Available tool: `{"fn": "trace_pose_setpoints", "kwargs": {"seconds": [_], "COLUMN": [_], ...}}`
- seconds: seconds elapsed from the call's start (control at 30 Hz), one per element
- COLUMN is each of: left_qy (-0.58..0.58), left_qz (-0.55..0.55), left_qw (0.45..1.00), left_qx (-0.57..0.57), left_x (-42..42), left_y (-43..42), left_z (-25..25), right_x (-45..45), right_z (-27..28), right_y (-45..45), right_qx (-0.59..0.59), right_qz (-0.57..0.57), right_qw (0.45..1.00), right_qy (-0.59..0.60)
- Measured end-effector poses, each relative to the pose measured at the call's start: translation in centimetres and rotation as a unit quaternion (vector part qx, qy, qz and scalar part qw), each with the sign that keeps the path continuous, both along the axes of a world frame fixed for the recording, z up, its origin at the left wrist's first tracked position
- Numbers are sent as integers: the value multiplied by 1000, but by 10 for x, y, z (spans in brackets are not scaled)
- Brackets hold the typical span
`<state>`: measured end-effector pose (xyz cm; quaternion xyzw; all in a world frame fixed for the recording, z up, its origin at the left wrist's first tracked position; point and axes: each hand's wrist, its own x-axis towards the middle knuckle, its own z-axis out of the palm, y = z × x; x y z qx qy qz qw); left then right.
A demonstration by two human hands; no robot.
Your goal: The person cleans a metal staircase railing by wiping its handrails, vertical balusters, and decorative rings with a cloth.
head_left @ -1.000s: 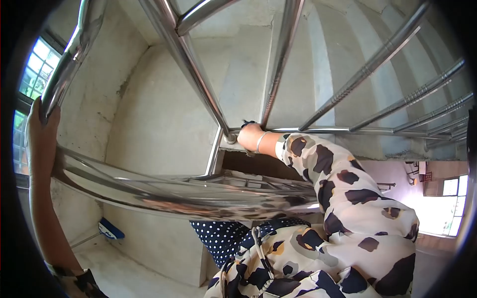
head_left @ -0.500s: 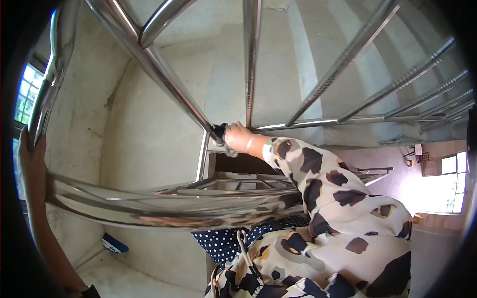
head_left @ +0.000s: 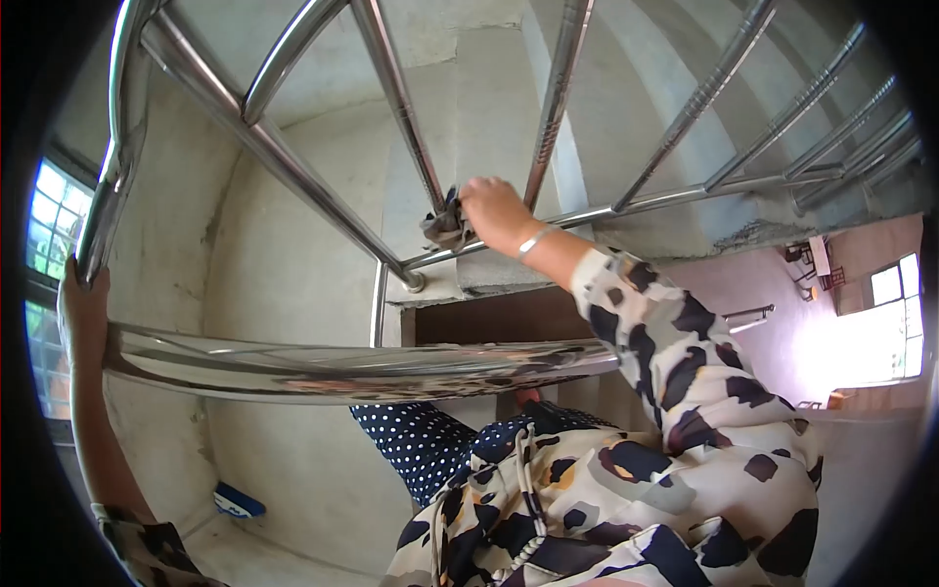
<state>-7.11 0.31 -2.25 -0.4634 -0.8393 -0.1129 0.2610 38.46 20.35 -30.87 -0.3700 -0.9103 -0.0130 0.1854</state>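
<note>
My right hand (head_left: 497, 213) is closed on a crumpled dark grey cloth (head_left: 447, 227). It presses the cloth around the foot of a thin steel baluster (head_left: 401, 98), where that meets the lower rail (head_left: 665, 199). A bracelet circles the right wrist. At the far left, my left hand (head_left: 86, 303) grips the shiny upright end of the steel handrail (head_left: 101, 220), its fingers wrapped around the tube. A thick slanted post (head_left: 303, 181) stands between the two hands.
A wide curved handrail (head_left: 362, 370) crosses in front of my body. Beyond the balusters, concrete stairs (head_left: 636, 117) curve away. A blue and white broom head (head_left: 239, 501) lies low at left. Windows (head_left: 64, 220) are at left and bright openings at right, with furniture below.
My right hand and the cloth have moved from the foot of the thick post along the lower rail to the neighbouring baluster. My left hand stays on the handrail; the view has shifted.
</note>
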Motion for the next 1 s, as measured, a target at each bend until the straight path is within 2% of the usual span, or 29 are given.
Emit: {"fn": "trace_pose_setpoints", "kwargs": {"seconds": [0.07, 0.1, 0.13, 0.23, 0.3, 0.33, 0.4, 0.47, 0.53, 0.57, 0.6, 0.63, 0.67, 0.7, 0.73, 0.8, 0.83, 0.87, 0.93, 0.97, 1.0], "left_qy": [21, 28, 34, -5, -20, -13, -7, -13, -15, -5, 4, -8, -9, -19, -26, -31, -38, -36, 0, 1, -5], "left_qz": [14, 26, 39, -3, -21, -5, 10, 29, 33, 30, 28, 37, 37, 36, 34, 42, 49, 46, 36, 31, 41], "left_qw": [1000, 999, 998, 1000, 1000, 1000, 1000, 999, 998, 999, 999, 999, 999, 998, 998, 998, 997, 997, 999, 999, 999], "left_qx": [-13, -18, -19, -12, -4, -10, -20, -43, -42, -33, -26, -35, -38, -40, -39, -44, -52, -53, -25, -25, -27], "left_x": [14, 13, 11, -21, -22, -8, 6, 12, 12, 8, 5, 2, -1, -4, -5, 12, 18, 14, 2, 6, 13], "left_y": [0, 1, 1, 0, 2, 2, 0, 4, 2, 1, 1, 2, 1, 1, 1, 0, 0, 1, 1, 2, 2], "left_z": [6, 6, 7, 0, 6, 9, 7, 9, 12, 11, 10, 11, 9, 9, 10, 14, 16, 14, 9, 10, 12], "right_x": [-20, -25, -24, -14, -4, 9, 42, 77, 123, 141, 152, 161, 163, 159, 152, 134, 118, 100, 68, 53, 47], "right_z": [-37, -51, -63, -70, -60, -56, -66, -41, -35, -36, -35, -35, -22, -12, -20, -42, -45, -49, -75, -49, -51], "right_y": [14, 6, -12, -17, -24, -36, -40, -56, -79, -79, -79, -78, -77, -75, -67, -49, -45, -41, -32, -41, -37], "right_qx": [-264, -361, -215, -223, -138, -19, 161, -32, -156, -245, -329, -441, -510, -509, -509, -455, -458, -485, -557, -553, -535], "right_qz": [-5, -27, -95, -96, -2, 17, 73, 136, 32, -88, -204, -251, -273, -221, -222, -177, -212, -241, -214, -267, -281], "right_qw": [957, 923, 967, 966, 972, 970, 959, 976, 987, 963, 910, 764, 541, 373, 371, 262, 251, 267, 206, 216, 245], "right_qy": [-122, -130, -97, -87, -193, -242, -220, -167, -14, 68, 148, 399, 610, 743, 745, 832, 826, 797, 776, 759, 759]}}
